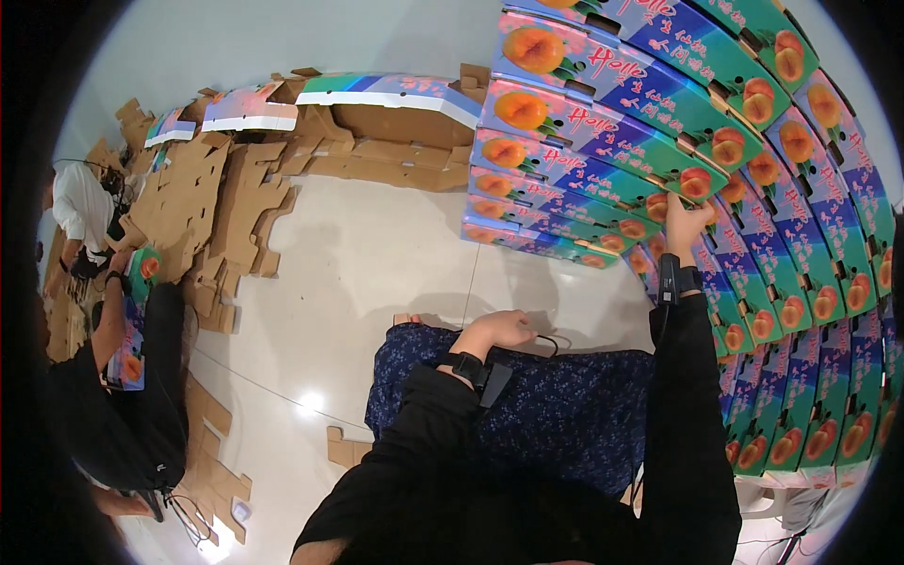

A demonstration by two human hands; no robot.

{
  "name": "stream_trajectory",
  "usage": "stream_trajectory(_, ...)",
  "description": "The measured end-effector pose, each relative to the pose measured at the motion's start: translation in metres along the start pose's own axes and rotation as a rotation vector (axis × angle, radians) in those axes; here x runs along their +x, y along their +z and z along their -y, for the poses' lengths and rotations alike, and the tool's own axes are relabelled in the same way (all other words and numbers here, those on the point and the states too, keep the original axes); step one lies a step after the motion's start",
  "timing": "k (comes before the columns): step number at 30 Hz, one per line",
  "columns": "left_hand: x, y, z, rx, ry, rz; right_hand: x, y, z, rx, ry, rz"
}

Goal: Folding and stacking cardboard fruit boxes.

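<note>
My right hand (689, 221) reaches up to the near right end of a printed fruit carton (603, 141) in a tall stack. Its fingers are closed at the carton's lower corner, and the fingertips are partly hidden against the edge. The cartons are blue, purple and green, with orange peaches printed on them. Over my lap, my left hand (504, 328) is loosely curled with nothing visible in it. Below it lies a dark blue patterned skirt (565, 395). Both wrists carry black strapped devices, and a thin black cable (551, 341) loops beside the left hand.
More cartons (791, 320) stand in close rows at the right. Flattened brown cardboard (188, 193) lies along the left, and an open carton (400, 127) stands by the wall. At the far left, a person in black (132, 377) handles a printed carton; another wears white (85, 207).
</note>
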State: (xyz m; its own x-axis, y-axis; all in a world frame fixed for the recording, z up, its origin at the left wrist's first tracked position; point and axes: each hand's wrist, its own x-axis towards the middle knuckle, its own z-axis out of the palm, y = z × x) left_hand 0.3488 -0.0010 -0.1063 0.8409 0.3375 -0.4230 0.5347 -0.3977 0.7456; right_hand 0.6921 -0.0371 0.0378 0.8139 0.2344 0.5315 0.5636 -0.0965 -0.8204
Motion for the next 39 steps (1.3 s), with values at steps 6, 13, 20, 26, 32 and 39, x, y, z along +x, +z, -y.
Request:
stream_trajectory(6,0.001,-0.001,0.000,-0.040,-0.030,0.046,0.003,-0.001,0.000,-0.011,0.036,-0.056)
stream_trajectory(13,-0.002,-0.005,0.001,-0.021,-0.030,0.036,0.000,-0.012,-0.026,0.357,0.205,0.117)
stream_trajectory(20,0.006,-0.010,0.013,-0.169,-0.049,-0.122,-0.067,-0.031,-0.135,0.064,0.719,0.461)
stream_trajectory(26,0.033,-0.071,0.050,-0.499,-0.126,-0.378,-0.100,-0.021,-0.167,-0.045,0.716,0.544)
stream_trajectory(32,0.064,-0.099,0.072,-0.523,-0.082,-0.897,-0.101,0.000,-0.147,-0.115,0.611,0.655)
stream_trajectory(39,0.106,-0.098,0.090,-0.534,-0.010,-0.954,-0.092,0.001,-0.124,0.023,0.706,0.678)
